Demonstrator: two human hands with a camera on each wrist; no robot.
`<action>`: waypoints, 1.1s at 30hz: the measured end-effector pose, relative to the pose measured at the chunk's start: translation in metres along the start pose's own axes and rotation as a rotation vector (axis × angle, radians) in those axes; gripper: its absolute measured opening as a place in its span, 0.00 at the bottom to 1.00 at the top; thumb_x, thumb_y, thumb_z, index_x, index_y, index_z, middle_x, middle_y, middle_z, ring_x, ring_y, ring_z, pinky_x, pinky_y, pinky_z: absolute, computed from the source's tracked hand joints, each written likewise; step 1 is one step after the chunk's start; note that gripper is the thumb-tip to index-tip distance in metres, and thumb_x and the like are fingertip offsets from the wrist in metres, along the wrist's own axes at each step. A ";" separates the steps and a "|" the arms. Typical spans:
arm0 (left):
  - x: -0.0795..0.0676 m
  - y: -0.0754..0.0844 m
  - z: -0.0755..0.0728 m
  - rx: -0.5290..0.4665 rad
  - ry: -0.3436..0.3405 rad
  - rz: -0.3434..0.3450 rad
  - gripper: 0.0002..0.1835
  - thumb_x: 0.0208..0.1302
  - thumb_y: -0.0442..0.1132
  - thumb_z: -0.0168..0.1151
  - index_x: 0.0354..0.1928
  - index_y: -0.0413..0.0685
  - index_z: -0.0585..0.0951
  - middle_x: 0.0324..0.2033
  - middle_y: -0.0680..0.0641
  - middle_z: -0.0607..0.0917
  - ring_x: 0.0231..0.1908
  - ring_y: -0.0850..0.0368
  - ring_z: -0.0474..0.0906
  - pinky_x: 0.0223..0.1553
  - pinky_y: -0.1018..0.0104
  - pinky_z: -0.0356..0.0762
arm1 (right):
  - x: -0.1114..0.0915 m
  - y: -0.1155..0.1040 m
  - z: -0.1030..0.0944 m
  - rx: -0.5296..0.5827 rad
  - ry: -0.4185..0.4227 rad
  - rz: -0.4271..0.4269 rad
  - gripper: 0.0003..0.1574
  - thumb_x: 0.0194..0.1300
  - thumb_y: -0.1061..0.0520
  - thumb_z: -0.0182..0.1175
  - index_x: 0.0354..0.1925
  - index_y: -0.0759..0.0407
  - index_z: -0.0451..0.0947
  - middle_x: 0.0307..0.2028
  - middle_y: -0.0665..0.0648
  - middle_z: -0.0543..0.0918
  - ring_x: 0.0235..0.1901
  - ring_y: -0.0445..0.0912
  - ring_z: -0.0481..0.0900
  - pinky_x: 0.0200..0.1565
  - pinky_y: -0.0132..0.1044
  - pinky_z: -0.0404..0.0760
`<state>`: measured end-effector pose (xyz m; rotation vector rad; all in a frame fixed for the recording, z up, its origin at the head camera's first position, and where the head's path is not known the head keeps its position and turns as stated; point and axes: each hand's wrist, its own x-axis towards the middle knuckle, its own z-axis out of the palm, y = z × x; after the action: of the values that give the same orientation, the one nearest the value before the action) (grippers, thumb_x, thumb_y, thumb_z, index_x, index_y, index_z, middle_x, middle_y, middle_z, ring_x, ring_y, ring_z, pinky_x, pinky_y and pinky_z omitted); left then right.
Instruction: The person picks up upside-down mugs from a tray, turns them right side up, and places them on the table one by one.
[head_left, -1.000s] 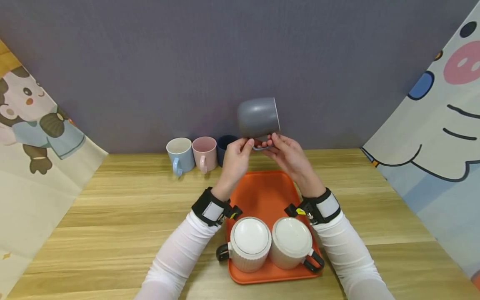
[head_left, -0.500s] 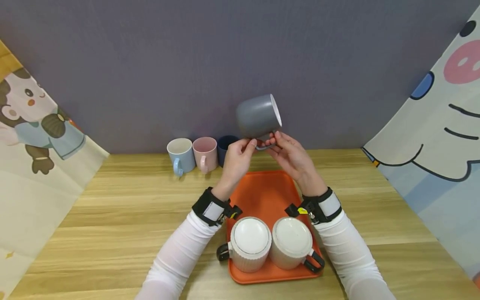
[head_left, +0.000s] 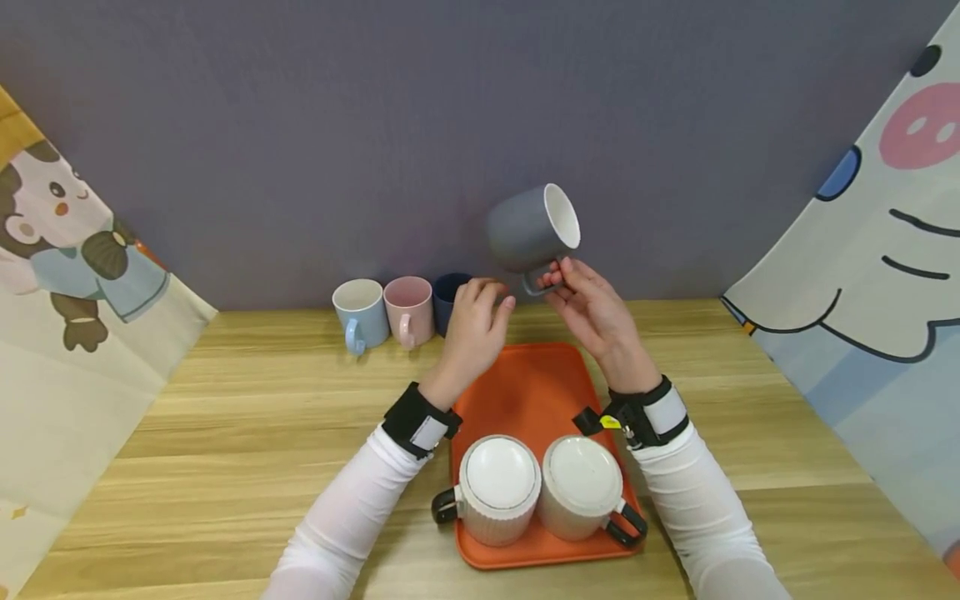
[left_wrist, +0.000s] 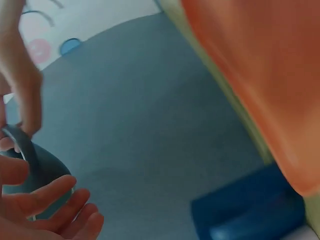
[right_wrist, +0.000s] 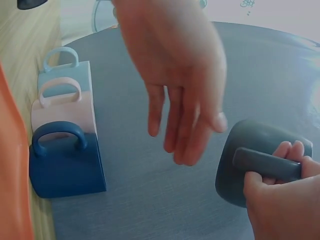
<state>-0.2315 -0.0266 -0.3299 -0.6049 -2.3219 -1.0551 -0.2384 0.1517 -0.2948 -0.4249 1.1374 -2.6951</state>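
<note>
A dark grey mug [head_left: 525, 229] with a white inside is held up in front of the wall, tilted on its side with its mouth to the right. My right hand [head_left: 596, 312] pinches its handle between thumb and fingers, as the right wrist view shows, where that handle [right_wrist: 262, 162] points toward the camera. My left hand [head_left: 477, 325] is off the mug, just left of it, with relaxed fingers and nothing in them. In the left wrist view, the left fingers [left_wrist: 55, 200] overlap part of the mug [left_wrist: 47, 167].
Upright against the wall stand a light blue mug [head_left: 362, 312], a pink mug [head_left: 410, 308] and a navy mug [right_wrist: 70, 167]. An orange tray [head_left: 525, 375] lies below my hands, bearing two upside-down white mugs [head_left: 498, 492] with black handles.
My left hand has let go of the grey mug and drawn slightly left and down. The mug, in my right hand, has shifted right and turned its mouth more toward me.
</note>
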 end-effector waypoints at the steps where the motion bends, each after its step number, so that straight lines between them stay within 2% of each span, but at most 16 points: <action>1: -0.001 -0.003 0.001 0.034 0.001 0.025 0.14 0.71 0.39 0.50 0.48 0.37 0.79 0.50 0.39 0.77 0.52 0.43 0.70 0.55 0.53 0.68 | 0.000 0.000 0.000 0.001 0.006 -0.002 0.11 0.71 0.60 0.50 0.34 0.62 0.76 0.30 0.54 0.79 0.35 0.45 0.79 0.45 0.32 0.77; 4: -0.006 -0.011 0.003 0.121 -0.006 0.080 0.15 0.70 0.38 0.51 0.51 0.36 0.78 0.53 0.38 0.76 0.55 0.43 0.69 0.56 0.51 0.69 | 0.001 0.001 -0.001 -0.007 0.027 -0.005 0.10 0.70 0.60 0.50 0.33 0.62 0.76 0.30 0.54 0.79 0.34 0.44 0.79 0.45 0.31 0.77; 7: -0.010 -0.016 0.002 0.216 -0.041 0.115 0.17 0.70 0.39 0.51 0.56 0.36 0.75 0.57 0.38 0.75 0.58 0.42 0.68 0.57 0.48 0.69 | 0.002 0.002 -0.002 -0.007 0.040 -0.006 0.09 0.69 0.61 0.51 0.33 0.62 0.76 0.31 0.54 0.79 0.34 0.44 0.78 0.45 0.30 0.77; 13: -0.019 -0.022 0.001 0.366 -0.171 0.149 0.25 0.71 0.43 0.49 0.64 0.35 0.68 0.65 0.38 0.68 0.65 0.39 0.63 0.63 0.45 0.63 | 0.005 0.006 -0.005 -0.012 0.056 -0.005 0.09 0.70 0.61 0.51 0.32 0.62 0.75 0.33 0.55 0.77 0.34 0.44 0.78 0.45 0.30 0.77; 17: -0.026 -0.025 0.001 0.431 -0.261 0.123 0.27 0.73 0.47 0.46 0.67 0.38 0.64 0.68 0.39 0.63 0.68 0.40 0.57 0.66 0.43 0.58 | 0.007 0.007 -0.006 -0.012 0.068 -0.003 0.10 0.70 0.62 0.50 0.31 0.62 0.74 0.33 0.55 0.77 0.34 0.44 0.78 0.46 0.29 0.77; 21: -0.033 -0.027 -0.001 0.451 -0.312 0.079 0.29 0.73 0.50 0.45 0.69 0.41 0.63 0.70 0.40 0.60 0.70 0.41 0.53 0.67 0.42 0.54 | 0.008 0.009 -0.009 -0.011 0.081 0.000 0.10 0.69 0.63 0.51 0.30 0.62 0.75 0.34 0.56 0.77 0.34 0.44 0.77 0.45 0.29 0.77; 29: -0.051 -0.036 -0.008 0.490 -0.388 0.004 0.30 0.72 0.52 0.46 0.70 0.43 0.62 0.71 0.40 0.59 0.70 0.41 0.52 0.68 0.42 0.51 | 0.013 0.014 -0.015 -0.076 0.126 -0.011 0.13 0.69 0.64 0.50 0.27 0.60 0.75 0.31 0.55 0.80 0.32 0.42 0.79 0.44 0.29 0.78; 33: -0.058 -0.040 -0.010 0.513 -0.398 0.006 0.30 0.72 0.52 0.46 0.69 0.42 0.63 0.70 0.39 0.60 0.70 0.40 0.53 0.68 0.42 0.52 | 0.015 0.017 -0.019 -0.099 0.137 -0.002 0.12 0.69 0.64 0.51 0.27 0.59 0.75 0.31 0.54 0.80 0.32 0.42 0.79 0.44 0.29 0.78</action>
<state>-0.2074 -0.0691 -0.3823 -0.6524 -2.7797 -0.3142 -0.2581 0.1486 -0.3166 -0.2584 1.3110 -2.7140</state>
